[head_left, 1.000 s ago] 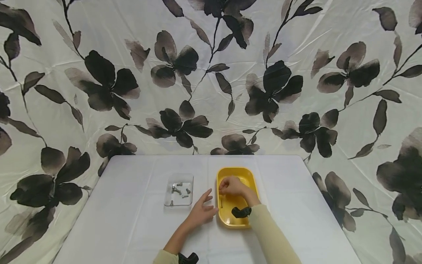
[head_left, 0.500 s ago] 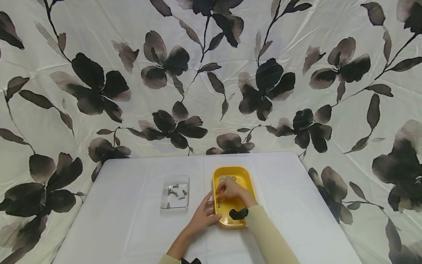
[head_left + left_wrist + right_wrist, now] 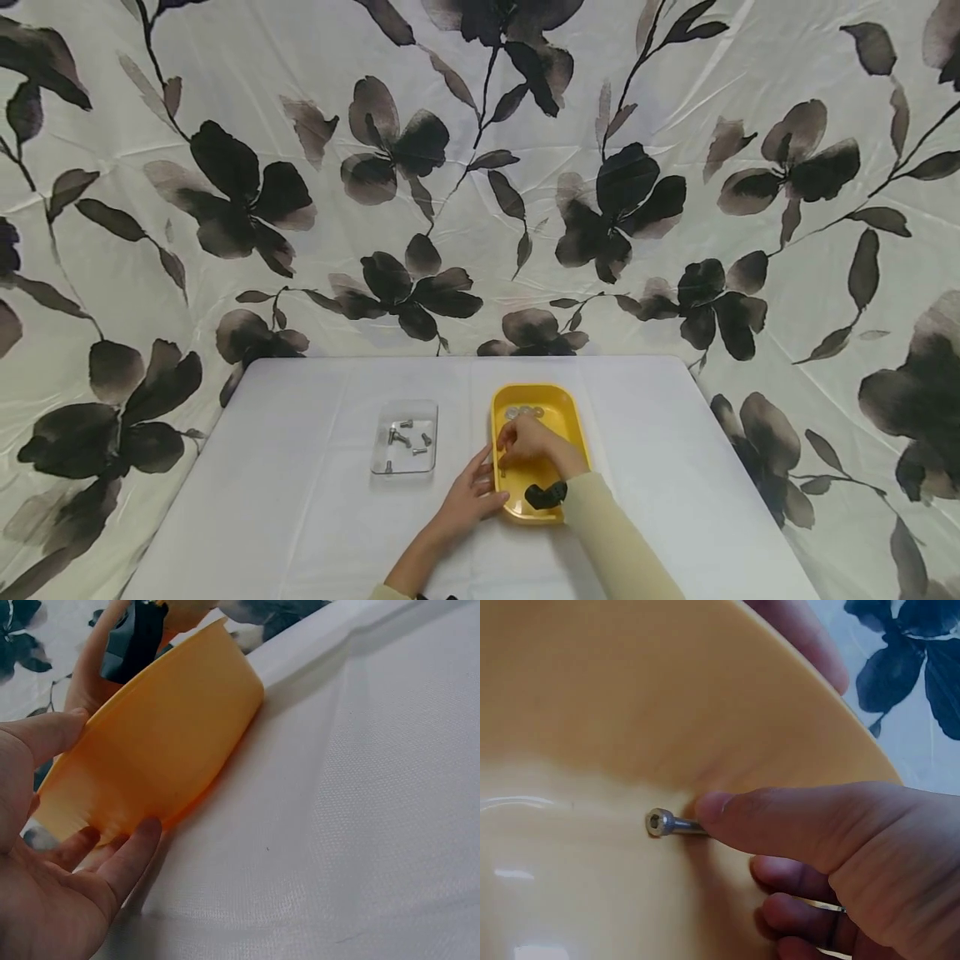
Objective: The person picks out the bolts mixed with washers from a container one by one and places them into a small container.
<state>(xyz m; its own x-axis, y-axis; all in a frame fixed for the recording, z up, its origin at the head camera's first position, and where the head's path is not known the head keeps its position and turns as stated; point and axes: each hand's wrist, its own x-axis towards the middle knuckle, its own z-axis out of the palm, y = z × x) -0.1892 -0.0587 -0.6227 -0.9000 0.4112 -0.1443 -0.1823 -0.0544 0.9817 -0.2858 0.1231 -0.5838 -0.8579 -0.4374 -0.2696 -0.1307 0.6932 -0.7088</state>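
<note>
A yellow tray (image 3: 558, 408) stands right of the table's middle. My left hand (image 3: 467, 506) rests against its left side; in the left wrist view the fingers (image 3: 142, 851) lie nearly straight along the outer wall, with the thumb up at the rim. My right hand (image 3: 528, 440) reaches into the tray and pinches a socket head screw (image 3: 662, 823) lying near the left wall. The screw's head shows, while the end of its shank is hidden behind the thumb. Several round washers (image 3: 525, 412) lie at the tray's far end.
Left of the tray, a clear plastic box (image 3: 402, 472) holds several metal screws (image 3: 401, 437). Both stand on a white-covered table (image 3: 322, 517). Behind it hangs a flower-patterned cloth (image 3: 465, 208).
My left hand has come from beside the tray to touch its left side. My right hand has shifted slightly nearer along the tray, uncovering the washers at the far end.
</note>
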